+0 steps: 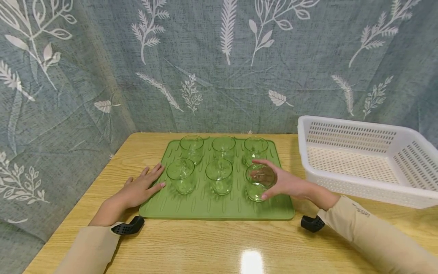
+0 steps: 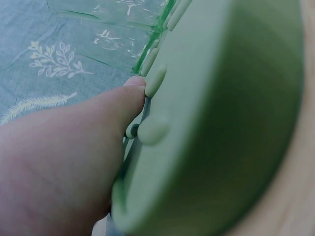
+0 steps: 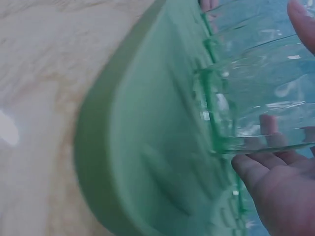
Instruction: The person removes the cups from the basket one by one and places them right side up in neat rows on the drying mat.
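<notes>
A green ribbed drying mat [image 1: 205, 209] lies on the table with clear glasses in two rows of three, all upright. My right hand [image 1: 294, 184] curves round the front-right glass [image 1: 256, 190], thumb at its near side and fingers behind it. In the right wrist view, fingertips [image 3: 268, 125] show through that glass [image 3: 266, 98]; its base is at the mat. At the mat's left edge my left hand [image 1: 137, 192] rests with fingers spread and its thumb on the mat. The front-left glass [image 1: 183, 182] stands near it.
A white perforated plastic basket [image 1: 362, 182] stands right of the mat on the wooden table [image 1: 191, 247]; no contents show in it. A grey-blue curtain [image 1: 219, 95] with white leaf prints hangs behind and at the left.
</notes>
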Motion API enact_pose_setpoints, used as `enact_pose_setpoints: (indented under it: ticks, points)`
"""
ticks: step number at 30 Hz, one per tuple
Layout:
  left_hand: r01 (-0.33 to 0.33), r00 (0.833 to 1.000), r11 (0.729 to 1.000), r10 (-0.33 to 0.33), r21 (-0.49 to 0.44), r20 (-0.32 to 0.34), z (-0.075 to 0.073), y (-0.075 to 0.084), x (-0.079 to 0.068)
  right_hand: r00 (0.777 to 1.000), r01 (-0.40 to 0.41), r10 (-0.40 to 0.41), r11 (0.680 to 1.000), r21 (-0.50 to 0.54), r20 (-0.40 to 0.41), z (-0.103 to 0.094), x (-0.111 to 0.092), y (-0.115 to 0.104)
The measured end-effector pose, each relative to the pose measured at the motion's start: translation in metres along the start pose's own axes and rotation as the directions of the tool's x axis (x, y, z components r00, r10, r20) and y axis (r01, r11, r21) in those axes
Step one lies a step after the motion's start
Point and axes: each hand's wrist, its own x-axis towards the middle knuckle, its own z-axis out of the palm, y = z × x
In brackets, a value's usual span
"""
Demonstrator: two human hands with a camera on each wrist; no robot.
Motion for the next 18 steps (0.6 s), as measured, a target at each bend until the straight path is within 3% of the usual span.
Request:
enact_pose_setpoints:
  ticks: [3, 5, 9, 11, 14, 18]
  points:
    - [0.000, 1.000, 1.000, 0.000, 0.004, -0.003, 0.000, 0.000, -0.001, 0.999, 0.041, -0.042, 0.998, -0.042, -0.021, -0.001, -0.003, -0.009]
    - [0.001, 1.000, 1.000, -0.001, 0.003, -0.004, 0.000, 0.000, -0.001, 0.996, 0.070, -0.077, 0.990, -0.121, -0.052, -0.002, -0.006, -0.017]
    - [0.000, 1.000, 1.000, 0.000, -0.005, -0.008, 0.000, 0.000, 0.000, 0.980, 0.094, -0.147, 0.939, -0.331, -0.136, 0.000, -0.015, -0.038]
    - [-0.010, 1.000, 1.000, 0.010, -0.017, -0.011, -0.001, 0.000, 0.000, 0.966, 0.093, -0.191, 0.885, -0.457, -0.173, 0.001, -0.021, -0.048]
    - [-0.014, 1.000, 1.000, 0.014, -0.027, -0.008, -0.005, 0.003, 0.000, 0.944, 0.055, -0.245, 0.778, -0.626, -0.221, -0.002, -0.032, -0.060]
    - [-0.002, 1.000, 0.999, 0.001, -0.033, -0.004, -0.012, 0.007, -0.003, 0.916, -0.038, -0.280, 0.650, -0.759, -0.286, -0.010, -0.049, -0.071]
